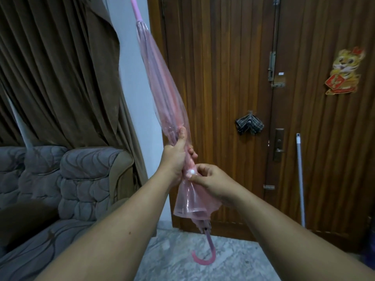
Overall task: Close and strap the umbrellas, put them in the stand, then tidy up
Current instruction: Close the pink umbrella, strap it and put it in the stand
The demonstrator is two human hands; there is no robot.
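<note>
A closed pink see-through umbrella [162,78] is held upright in front of me, tip up and its curved pink handle [205,258] hanging low over the floor. My left hand [176,157] grips the gathered canopy around its lower part. Just below it, my right hand [209,179] pinches the strap at its white snap button [191,172] against the folded canopy. No umbrella stand is in view.
A wooden double door [233,78] stands right behind the umbrella, with a small folded checked cloth [249,124] hanging on it. A white pole [300,179] leans at the right. A grey sofa [71,179] and brown curtains [50,67] fill the left. The floor is marble [203,266].
</note>
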